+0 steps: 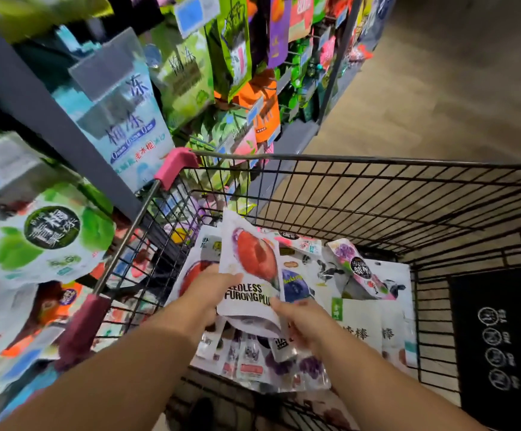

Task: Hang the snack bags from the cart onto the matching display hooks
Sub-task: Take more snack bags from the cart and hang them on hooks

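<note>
White plum-printed snack bag (253, 275) pinched between left hand (212, 293) and right hand (302, 318), above black wire cart (377, 194) of assorted pouches (361, 328).

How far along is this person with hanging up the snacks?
Somewhere midway, it seems. The display rack already carries many bags, though which ones were just hung is unclear. In hand: the left hand and right hand hold a white plum bag above the cart. Still to do: a pile of bags lies in the cart.
</note>
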### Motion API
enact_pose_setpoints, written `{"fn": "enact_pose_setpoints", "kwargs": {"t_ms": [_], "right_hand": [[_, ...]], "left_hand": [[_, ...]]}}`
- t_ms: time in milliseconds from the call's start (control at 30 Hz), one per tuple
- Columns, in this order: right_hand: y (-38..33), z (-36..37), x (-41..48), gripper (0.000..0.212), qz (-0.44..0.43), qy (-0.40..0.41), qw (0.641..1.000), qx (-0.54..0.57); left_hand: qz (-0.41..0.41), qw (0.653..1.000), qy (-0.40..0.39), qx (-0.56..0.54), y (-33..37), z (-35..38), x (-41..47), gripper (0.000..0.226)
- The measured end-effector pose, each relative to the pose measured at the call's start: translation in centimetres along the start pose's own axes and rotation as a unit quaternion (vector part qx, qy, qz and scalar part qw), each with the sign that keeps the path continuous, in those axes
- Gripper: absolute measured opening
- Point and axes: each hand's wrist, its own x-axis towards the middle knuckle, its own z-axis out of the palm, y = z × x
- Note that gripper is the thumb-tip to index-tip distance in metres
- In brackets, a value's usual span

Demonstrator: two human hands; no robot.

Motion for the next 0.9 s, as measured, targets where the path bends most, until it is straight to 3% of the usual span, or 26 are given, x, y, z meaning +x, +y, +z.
{"fn": "enact_pose_setpoints", "kwargs": {"t_ms": [100, 267, 367, 500, 600, 833, 900], "right_hand": [[-1.2, 1.2, -0.7, 0.067, -0.041, 0.007, 0.999, 0.015], [-4.3, 3.7, -2.7, 0.047, -0.104, -0.137, 0.973, 0.153], [-6.9, 4.9, -5.1, 0.046, -0.183, -0.168, 0.959, 0.137], [-10.9, 7.2, -9.8, 0.051, -0.274, -0.225, 0.928, 0.113], [-13.2, 8.7, -13.5, 0.041, -0.324, -0.258, 0.906, 0.088], [-15.9, 11.3, -19.6, 0.085, -0.428, -0.287, 0.856, 0.042], [-16.3, 12.1, -21.9, 0.065, -0.465, -0.315, 0.827, 0.022]], "left_hand": [[0.037, 0.999, -0.021, -0.021, 1.3, -2.0, -2.5, 0.024], [0.134, 0.990, -0.034, -0.002, 4.0, -5.5, -7.8, 0.017], [0.200, 0.980, -0.020, -0.006, 5.7, -7.6, -11.2, 0.024], [0.249, 0.968, 0.004, -0.025, 8.5, -10.3, -15.6, 0.014], [0.301, 0.953, 0.002, -0.019, 10.4, -12.3, -19.3, 0.041], [0.395, 0.915, -0.066, -0.042, 12.6, -16.0, -26.0, 0.047], [0.414, 0.907, -0.057, -0.040, 12.5, -16.9, -27.9, 0.056]]}}
